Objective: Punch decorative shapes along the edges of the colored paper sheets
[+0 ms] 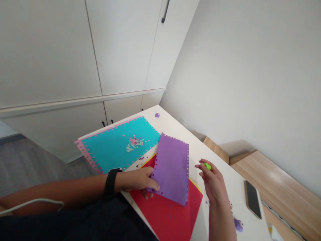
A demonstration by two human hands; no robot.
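My left hand (142, 180) grips the lower left corner of a purple paper sheet (173, 167), thumb on top. Small punched holes line several edges of the sheet, which is held tilted above a red sheet (165, 214). To the right of the paper, apart from it, my right hand (213, 177) is raised with its fingers curled around a small lime-green paper punch (207, 166). Fingers hide most of that punch. Left of the purple paper lies a turquoise sheet (112, 144) with punched edges and a pile of paper bits (134, 143) on it.
A pink sheet (86, 155) peeks out from under the turquoise one, and yellow paper (196, 184) from under the red. Small purple punches sit at the far corner (157, 115) and near right (238, 225) of the white table (198, 147). A phone (252, 198) lies at the right edge.
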